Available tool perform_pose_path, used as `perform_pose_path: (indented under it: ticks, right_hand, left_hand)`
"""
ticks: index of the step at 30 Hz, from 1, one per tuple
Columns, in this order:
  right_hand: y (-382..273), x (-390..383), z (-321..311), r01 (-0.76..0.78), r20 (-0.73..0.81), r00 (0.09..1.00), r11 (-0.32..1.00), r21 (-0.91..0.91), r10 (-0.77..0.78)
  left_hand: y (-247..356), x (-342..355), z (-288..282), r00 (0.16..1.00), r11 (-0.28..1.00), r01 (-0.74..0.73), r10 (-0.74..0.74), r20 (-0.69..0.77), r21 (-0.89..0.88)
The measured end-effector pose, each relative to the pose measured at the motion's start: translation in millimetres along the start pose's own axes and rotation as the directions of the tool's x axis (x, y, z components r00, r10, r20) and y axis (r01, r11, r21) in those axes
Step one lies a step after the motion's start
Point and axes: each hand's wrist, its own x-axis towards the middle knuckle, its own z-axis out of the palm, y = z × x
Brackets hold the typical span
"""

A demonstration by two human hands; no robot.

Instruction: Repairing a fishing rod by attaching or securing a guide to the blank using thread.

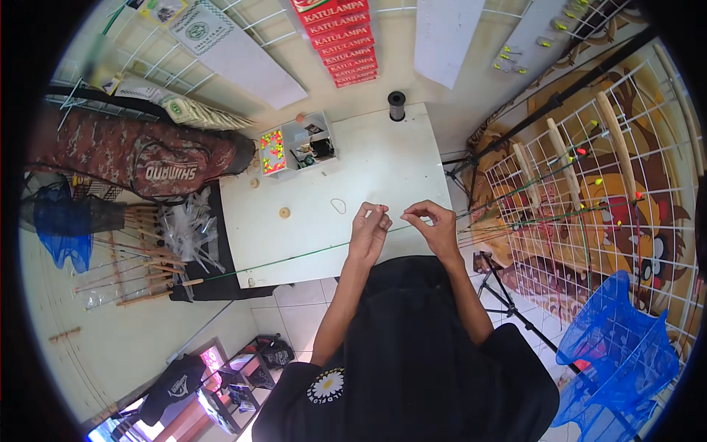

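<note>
Above the front part of the white table (317, 190), my left hand (370, 232) is closed, its fingertips pinched together. Just to its right, my right hand (436, 227) makes a similar pinch, with a small gap between the two hands. Whatever thin thing they may hold is too fine to make out. A slim green fishing rod (305, 253) with a wooden handle (193, 282) runs across the table beneath my hands, toward the right. Beyond my left hand lies a loop like a rubber band (338, 205), and farther left a small tan disc (284, 213).
A white divided box (321, 153) holds bright beads or floats (272, 152) and dark small parts. At the back edge stands a black spool (397, 106). A camouflage bag (173, 163) is at the left; a white wire rack (552, 214) and blue net (618, 353) are at the right.
</note>
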Motion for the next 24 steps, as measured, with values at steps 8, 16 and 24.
perform_pose_path:
  ticks: [8, 16, 24]
  right_hand:
    - [-3.2, -10.6, -5.6, -0.052, 0.017, 0.999, 0.998, 0.034, 0.052]
    - [-5.1, -16.1, -8.2, -0.07, -0.035, 0.997, 0.993, 0.091, 0.073]
    - [-2.0, -14.2, -5.6, -0.073, -0.056, 0.995, 0.994, 0.083, 0.078]
  left_hand:
    - [-9.5, -11.0, 13.0, 0.998, 0.991, 0.059, -0.054, -0.039, 0.122]
    - [-6.7, -13.3, 15.1, 0.997, 0.977, 0.067, -0.071, 0.012, 0.204]
    - [10.9, -4.6, 4.1, 0.998, 0.968, -0.052, 0.046, 0.032, 0.245]
